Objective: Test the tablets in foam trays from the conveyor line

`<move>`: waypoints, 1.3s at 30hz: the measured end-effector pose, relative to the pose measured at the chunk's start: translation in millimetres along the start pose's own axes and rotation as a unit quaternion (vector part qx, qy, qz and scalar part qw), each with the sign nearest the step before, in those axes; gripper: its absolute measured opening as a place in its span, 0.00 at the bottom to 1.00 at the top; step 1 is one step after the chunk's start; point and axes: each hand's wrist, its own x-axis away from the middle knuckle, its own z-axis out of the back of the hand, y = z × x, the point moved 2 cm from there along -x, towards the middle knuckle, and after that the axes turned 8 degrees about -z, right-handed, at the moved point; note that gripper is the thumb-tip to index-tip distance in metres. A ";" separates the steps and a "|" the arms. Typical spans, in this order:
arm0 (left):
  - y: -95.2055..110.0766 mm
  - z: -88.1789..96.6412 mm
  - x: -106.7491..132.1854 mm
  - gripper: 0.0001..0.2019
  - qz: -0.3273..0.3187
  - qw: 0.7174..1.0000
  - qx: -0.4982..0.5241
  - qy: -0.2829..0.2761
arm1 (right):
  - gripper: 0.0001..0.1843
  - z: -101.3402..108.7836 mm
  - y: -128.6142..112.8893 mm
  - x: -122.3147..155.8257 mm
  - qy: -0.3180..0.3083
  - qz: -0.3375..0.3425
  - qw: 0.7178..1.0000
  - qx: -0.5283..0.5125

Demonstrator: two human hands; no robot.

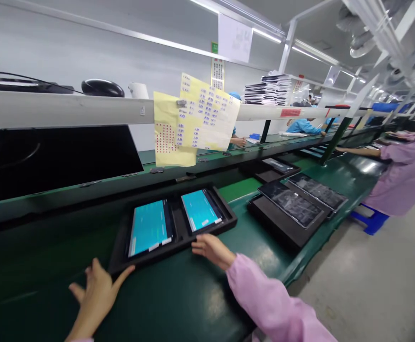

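A black foam tray (179, 244) lies on the green bench, partly over the line's edge. Two tablets sit in its hollows, a left tablet (148, 227) and a right tablet (200, 210), both with lit blue screens. My left hand (99, 287) is at the tray's near left corner, thumb and fingers spread apart, holding nothing. By the tray's near edge, below the right tablet, my right hand (212, 249) is held with fingers stretched out. Whether its fingertips touch the tray cannot be made out.
To the right, dark screen panels (295, 202) lie on another black foam tray (277, 223). A further tray (275, 167) rests behind it. Yellow paper sheets (196, 116) hang from the shelf rail. A dark monitor (58, 159) stands at left. A person in pink (400, 166) works at far right.
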 end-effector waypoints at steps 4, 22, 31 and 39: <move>43.8 0.6 -50.9 0.46 0.067 0.997 0.044 -0.010 | 0.15 -0.9 -37.7 -74.0 0.057 0.039 0.996 0.058; 69.4 -11.9 -50.2 0.32 -0.145 0.988 -0.024 0.053 | 0.11 8.8 1.0 -89.0 0.120 0.267 0.907 0.304; 96.3 -11.5 -51.8 0.32 -0.150 0.977 -0.107 0.103 | 0.15 6.6 -0.2 -85.3 0.123 0.279 0.891 0.336; 104.0 -15.4 -51.9 0.23 -0.140 0.959 -0.172 0.175 | 0.12 9.2 -3.2 -85.1 0.132 0.286 0.881 0.353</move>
